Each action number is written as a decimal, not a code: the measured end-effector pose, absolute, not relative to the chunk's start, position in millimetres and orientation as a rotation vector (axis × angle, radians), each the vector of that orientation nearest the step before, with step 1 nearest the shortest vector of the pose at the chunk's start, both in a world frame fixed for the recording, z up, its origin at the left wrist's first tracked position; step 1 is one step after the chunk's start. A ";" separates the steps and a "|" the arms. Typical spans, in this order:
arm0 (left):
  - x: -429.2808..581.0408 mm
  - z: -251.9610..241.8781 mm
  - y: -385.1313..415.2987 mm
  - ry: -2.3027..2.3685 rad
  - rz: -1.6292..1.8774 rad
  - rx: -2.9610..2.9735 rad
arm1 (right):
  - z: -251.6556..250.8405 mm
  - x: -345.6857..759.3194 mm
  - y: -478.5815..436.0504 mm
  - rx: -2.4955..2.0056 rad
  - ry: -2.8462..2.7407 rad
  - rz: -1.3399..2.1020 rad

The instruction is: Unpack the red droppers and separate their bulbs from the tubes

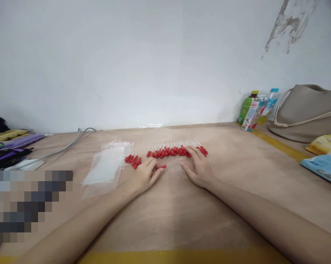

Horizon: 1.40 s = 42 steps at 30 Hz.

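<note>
My left hand (146, 173) pinches a small red rubber bulb (163, 167) between thumb and fingers, its narrow end pointing right. My right hand (200, 167) lies with its fingers apart; the fingertips rest over a row of red-bulbed droppers (168, 151), and the thumb is beside several thin clear tubes (174, 169). The droppers' clear stems point toward the wall. Just left of my left hand is a small group of loose red bulbs (132, 160). Whether the right fingertips press on a dropper is hard to make out.
Clear plastic bags (105, 165) lie flat to the left. A grey cable (72, 143) runs along the back left, near packaged items (19, 141). Bottles (250, 110), a grey drawstring bag (311, 113) and a blue packet (325, 165) are at the right.
</note>
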State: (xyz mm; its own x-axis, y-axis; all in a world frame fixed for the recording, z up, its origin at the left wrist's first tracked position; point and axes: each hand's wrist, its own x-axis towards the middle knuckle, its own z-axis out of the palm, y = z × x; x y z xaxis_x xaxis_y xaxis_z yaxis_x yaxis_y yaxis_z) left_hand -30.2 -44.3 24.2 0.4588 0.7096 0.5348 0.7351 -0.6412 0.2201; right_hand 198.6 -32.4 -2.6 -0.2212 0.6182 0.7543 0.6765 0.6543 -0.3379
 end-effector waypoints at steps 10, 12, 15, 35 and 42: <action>-30.5 0.5 -40.0 -1.023 -1.072 -2.669 | -5.5 198.3 -30.5 -0.820 -2.262 -0.113; -30.0 -1.1 -41.0 -0.971 -1.073 -2.665 | -6.7 198.0 -29.5 -0.802 -2.291 -0.097; -27.6 -1.5 -43.2 -0.930 -1.109 -2.666 | -7.4 197.4 -29.1 -0.757 -2.314 -0.083; -7.9 6.8 -42.9 -0.885 -1.034 -2.752 | -12.0 192.7 -28.1 -0.576 -2.296 -0.083; -8.6 11.7 -44.9 -0.909 -0.819 -2.805 | -16.1 193.1 -27.6 -0.514 -2.284 -0.063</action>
State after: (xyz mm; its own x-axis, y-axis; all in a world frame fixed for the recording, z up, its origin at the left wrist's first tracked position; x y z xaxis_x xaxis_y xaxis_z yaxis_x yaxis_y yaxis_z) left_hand -8.6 -44.9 11.7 0.6806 0.5221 0.5140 0.5656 -0.8204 0.0845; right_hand 193.1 -27.6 -16.1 -0.6153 0.3437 0.7094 0.3822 0.9172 -0.1129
